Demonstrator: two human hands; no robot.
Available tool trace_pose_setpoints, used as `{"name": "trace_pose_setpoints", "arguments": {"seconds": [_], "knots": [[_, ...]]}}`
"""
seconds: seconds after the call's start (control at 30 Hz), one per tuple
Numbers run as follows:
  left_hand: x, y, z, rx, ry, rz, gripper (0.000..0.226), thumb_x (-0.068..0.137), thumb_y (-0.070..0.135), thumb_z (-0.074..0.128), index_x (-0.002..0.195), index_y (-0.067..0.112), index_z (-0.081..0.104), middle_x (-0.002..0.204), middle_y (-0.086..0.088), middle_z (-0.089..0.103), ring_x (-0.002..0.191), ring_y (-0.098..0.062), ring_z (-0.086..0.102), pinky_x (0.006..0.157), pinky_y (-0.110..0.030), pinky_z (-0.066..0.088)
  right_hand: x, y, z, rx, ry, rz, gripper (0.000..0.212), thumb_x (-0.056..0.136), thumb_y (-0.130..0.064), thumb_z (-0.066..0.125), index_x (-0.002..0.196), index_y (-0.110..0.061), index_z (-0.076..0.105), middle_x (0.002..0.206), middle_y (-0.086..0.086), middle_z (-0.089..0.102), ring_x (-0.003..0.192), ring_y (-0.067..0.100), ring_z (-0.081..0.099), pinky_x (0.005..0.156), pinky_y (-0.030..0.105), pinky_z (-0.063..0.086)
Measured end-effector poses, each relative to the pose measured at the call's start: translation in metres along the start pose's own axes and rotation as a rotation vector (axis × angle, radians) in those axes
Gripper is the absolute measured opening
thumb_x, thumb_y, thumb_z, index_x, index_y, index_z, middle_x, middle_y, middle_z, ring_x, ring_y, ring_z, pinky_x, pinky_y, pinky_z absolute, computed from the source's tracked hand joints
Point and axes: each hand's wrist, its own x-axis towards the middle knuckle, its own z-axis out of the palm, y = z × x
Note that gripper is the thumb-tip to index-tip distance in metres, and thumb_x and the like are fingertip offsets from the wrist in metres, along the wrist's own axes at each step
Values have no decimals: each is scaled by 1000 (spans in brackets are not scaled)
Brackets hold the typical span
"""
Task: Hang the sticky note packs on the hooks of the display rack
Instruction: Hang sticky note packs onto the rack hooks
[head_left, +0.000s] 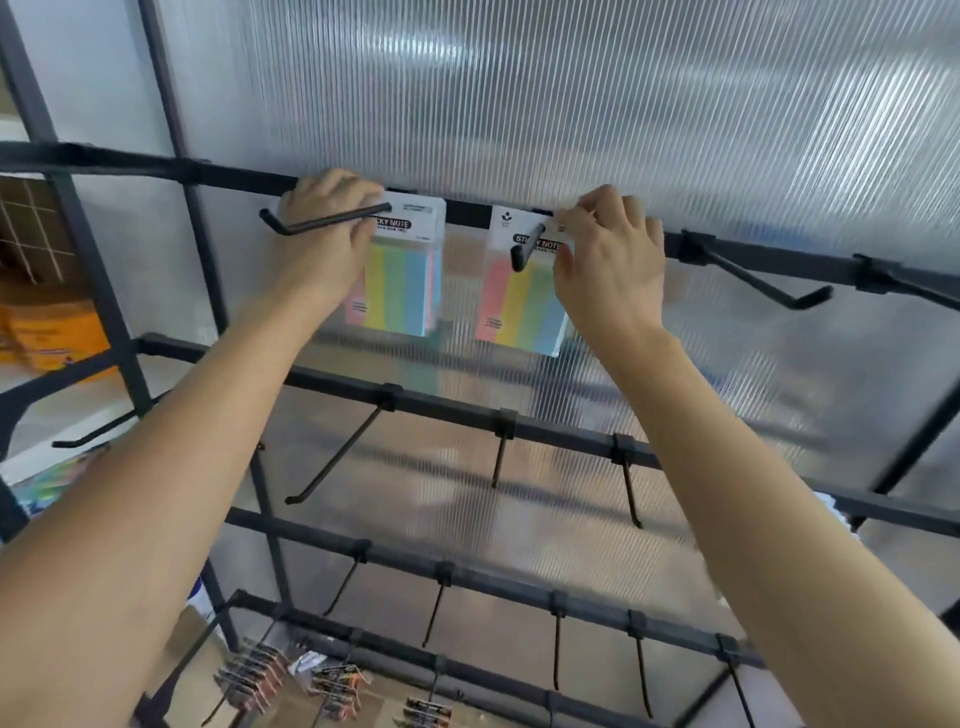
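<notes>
Both arms are up at the top bar (234, 176) of the display rack. The left hand (322, 228) has its fingers curled round the upper-left corner of the left sticky note pack (402, 280). That pack hangs flat against the ribbed panel (571, 104), its header right at the root of the left hook (322, 222). The hook's rod runs out toward nine o'clock, across the front of the fingers (whether it passes through the header's hole, I cannot tell).

At three o'clock from that pack is the right sticky note pack (522, 301), with the middle hook (524, 249) poking out through its header. It tilts a little, its bottom swung toward five o'clock. The right hand (608, 260) pinches the header's upper-right corner with fingertips and thumb.

Farther toward three o'clock an empty hook (753, 275) juts from the same bar. The rows of lower hooks (498, 457) toward six o'clock are bare, and battery packs (254, 675) sit at seven o'clock, at the bottom.
</notes>
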Motion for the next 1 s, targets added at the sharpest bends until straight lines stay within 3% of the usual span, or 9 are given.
{"name": "trace_pose_setpoints", "arguments": {"seconds": [0.17,0.3,0.6,0.77,0.93,1.0], "knots": [[23,-4,-4,28,-40,16,9,85,9,60,89,1,63,97,-18,63,95,-35,52,81,-39,35,15,6,-5,-13,-86,-8,24,94,-19,52,116,-10,58,116,8,53,110,28,47,89,35,31],[28,-9,-9,-23,-84,33,11,85,8,60,88,-1,64,95,-20,64,92,-36,53,77,-37,36,29,6,-2,34,-107,11,18,92,-20,58,106,-9,60,104,9,61,99,28,55,83,32,33],[24,-10,-16,-115,-138,73,12,87,5,56,90,-4,64,92,-20,63,88,-32,55,68,-25,29,24,-2,-6,77,116,-20,8,81,-6,61,76,-3,66,79,12,62,77,33,57,65,34,33],[13,-6,-29,-209,-126,28,13,89,3,53,94,-3,62,96,-19,64,87,-23,55,69,-24,34,20,-7,-22,42,-129,80,16,97,-15,46,102,-8,60,93,8,64,88,29,58,69,33,34],[-2,-3,-46,-302,-136,-51,11,89,1,52,96,1,61,93,-7,58,87,-14,50,64,-22,35,15,-20,-40,35,-204,111,18,97,-17,49,102,-9,64,97,10,65,90,30,59,63,32,35],[-9,-2,-54,-339,-133,-95,15,87,-4,51,95,4,60,91,-3,56,86,-13,49,60,-11,34,9,-26,-52,34,-202,114,18,97,-16,47,103,-11,63,99,9,64,92,30,57,64,32,32]]}}
